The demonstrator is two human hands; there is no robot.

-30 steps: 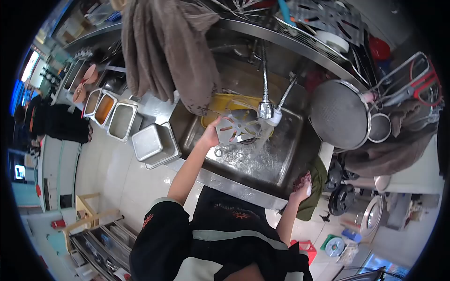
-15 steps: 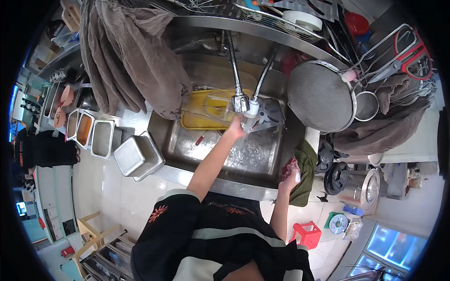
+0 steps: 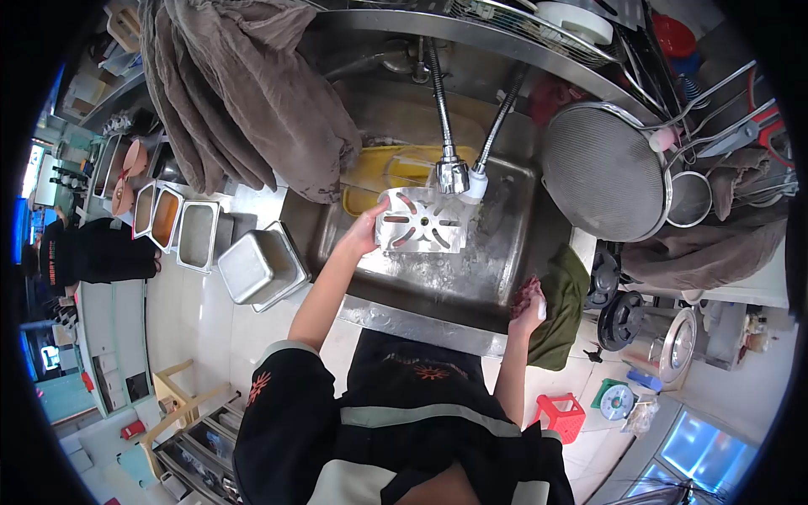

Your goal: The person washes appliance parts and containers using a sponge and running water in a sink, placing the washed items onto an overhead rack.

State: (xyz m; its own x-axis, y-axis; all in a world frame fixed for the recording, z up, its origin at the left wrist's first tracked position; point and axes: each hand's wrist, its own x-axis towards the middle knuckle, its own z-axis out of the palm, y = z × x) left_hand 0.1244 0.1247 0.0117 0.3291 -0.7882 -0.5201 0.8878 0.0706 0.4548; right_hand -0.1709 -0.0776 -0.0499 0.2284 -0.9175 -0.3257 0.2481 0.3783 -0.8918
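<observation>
My left hand [image 3: 365,229] is closed on the left edge of a slotted metal plate [image 3: 425,240], a shiny panel with cut-outs fanning around a central hole. The plate is held over the sink [image 3: 454,290], just below the chrome tap head [image 3: 452,177] and the white-tipped tap [image 3: 477,183]. My right hand [image 3: 528,316] is at the sink's front right rim, closed around a crumpled reddish scrubbing cloth [image 3: 528,296]. A dark green cloth [image 3: 560,328] hangs over the rim beside it. Behind the plate, a yellow tray [image 3: 370,168] lies in the sink, partly hidden.
Left of the sink sit metal food pans [image 3: 257,268] and a big brown cloth [image 3: 252,109]. To the right are a large round sieve [image 3: 604,172], a small strainer [image 3: 688,199] and red-handled scissors [image 3: 762,135]. A red stool [image 3: 560,417] stands on the floor.
My left hand has moved left and toward me with the slotted plate, which now faces up, away from beneath the taps. My right hand stays near the rim with the reddish cloth. The view has shifted slightly.
</observation>
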